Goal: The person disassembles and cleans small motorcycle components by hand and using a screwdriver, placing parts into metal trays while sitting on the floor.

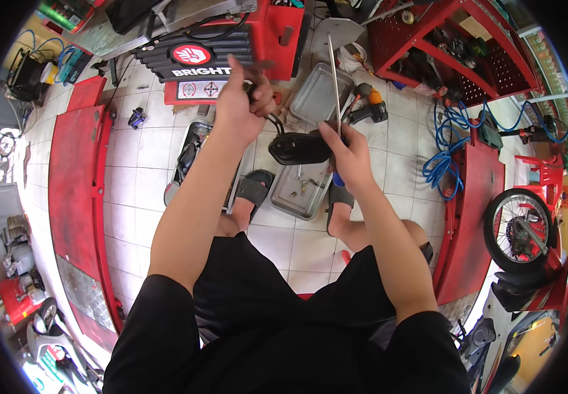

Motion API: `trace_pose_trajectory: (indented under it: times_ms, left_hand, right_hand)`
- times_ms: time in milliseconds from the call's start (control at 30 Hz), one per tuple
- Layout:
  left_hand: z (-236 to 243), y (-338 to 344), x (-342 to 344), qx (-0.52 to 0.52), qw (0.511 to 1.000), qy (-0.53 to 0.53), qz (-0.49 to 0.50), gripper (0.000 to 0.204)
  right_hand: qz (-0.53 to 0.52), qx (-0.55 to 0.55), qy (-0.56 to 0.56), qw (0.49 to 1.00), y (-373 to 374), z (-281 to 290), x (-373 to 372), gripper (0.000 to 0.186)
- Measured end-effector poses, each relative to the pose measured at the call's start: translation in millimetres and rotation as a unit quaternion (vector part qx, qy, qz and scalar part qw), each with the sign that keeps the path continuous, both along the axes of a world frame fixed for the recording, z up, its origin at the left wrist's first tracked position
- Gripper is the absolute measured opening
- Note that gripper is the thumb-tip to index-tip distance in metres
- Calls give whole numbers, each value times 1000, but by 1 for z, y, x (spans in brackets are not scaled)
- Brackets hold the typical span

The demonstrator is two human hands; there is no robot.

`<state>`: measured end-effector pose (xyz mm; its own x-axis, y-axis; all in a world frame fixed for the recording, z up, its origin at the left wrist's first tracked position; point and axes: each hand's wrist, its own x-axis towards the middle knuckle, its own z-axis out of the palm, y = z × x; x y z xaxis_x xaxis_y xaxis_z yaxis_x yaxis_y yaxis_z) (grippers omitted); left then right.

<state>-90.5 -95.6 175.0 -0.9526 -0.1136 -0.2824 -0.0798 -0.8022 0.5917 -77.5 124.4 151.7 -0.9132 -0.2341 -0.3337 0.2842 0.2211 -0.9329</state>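
My right hand (351, 154) is closed around a long-shafted screwdriver (334, 79), its steel shaft pointing up and away and a bit of blue handle showing below the palm. The same hand grips the end of a rounded black housing (299, 148). A short, bent black piece (275, 123) rises from the housing's left end toward my left hand (244, 102). That hand is raised to the upper left with its fingers curled around something dark, blurred and mostly hidden. Beneath the housing, a metal tray (282, 203) on the floor holds several small metal parts.
Another metal tray (325, 105) lies farther off, beside an orange-and-black cordless drill (374, 110). At left, a tray (195, 151) holds black parts. Red lift platforms (77, 197) flank me on both sides. A coiled blue hose (443, 164) and a spoked wheel (518, 230) are at right.
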Motion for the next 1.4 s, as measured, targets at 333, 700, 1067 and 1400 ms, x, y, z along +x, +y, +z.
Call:
trace_pose_trajectory:
  times_ms: [333, 700, 1067, 1400]
  left_hand:
    - [-42, -29, -15, 90, 992, 0, 87, 63]
    - [-23, 27, -12, -63, 987, -121, -79, 86]
    - [-37, 27, -6, -85, 978, -164, -93, 63]
    - [-28, 15, 0, -220, 970, -16, -104, 40]
  right_hand:
    - [109, 28, -5, 994, -1, 19, -26, 39]
    - [-86, 93, 232, 965, 10, 24, -30, 23]
    - [50, 204, 457, 865, -8, -21, 0, 22]
    - [84, 67, 354, 929, -14, 0, -2, 29]
